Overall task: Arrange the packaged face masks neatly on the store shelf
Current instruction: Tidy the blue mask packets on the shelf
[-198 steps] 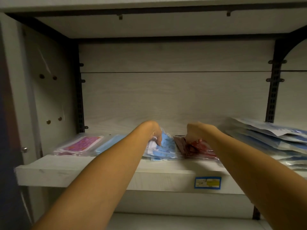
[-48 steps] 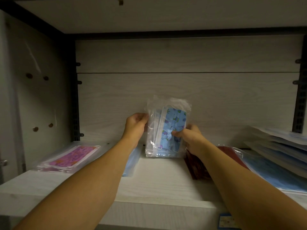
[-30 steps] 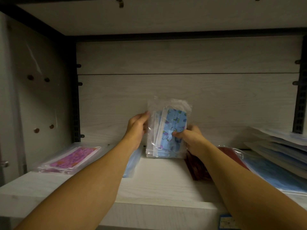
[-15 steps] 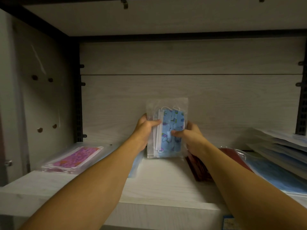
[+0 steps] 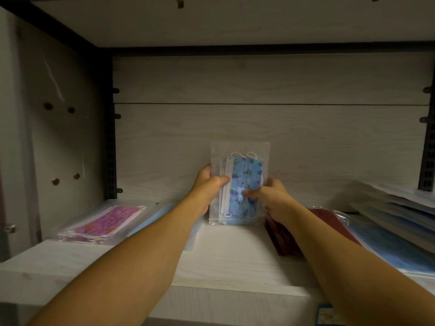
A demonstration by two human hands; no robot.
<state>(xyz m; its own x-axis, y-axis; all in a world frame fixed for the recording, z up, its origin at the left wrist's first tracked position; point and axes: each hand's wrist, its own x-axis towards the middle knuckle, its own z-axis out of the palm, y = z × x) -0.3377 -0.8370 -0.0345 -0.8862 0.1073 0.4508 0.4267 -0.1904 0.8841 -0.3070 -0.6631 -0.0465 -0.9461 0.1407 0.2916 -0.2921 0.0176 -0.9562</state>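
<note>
My left hand (image 5: 208, 184) and right hand (image 5: 270, 196) grip the blue printed mask pack (image 5: 240, 184) upright at centre frame; packs lower left and right lie unsorted, I judge.

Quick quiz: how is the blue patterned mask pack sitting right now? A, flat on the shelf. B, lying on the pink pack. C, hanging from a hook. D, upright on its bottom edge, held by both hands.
D: the blue pack stands upright on the shelf, left hand and right hand gripping its sides.
</note>
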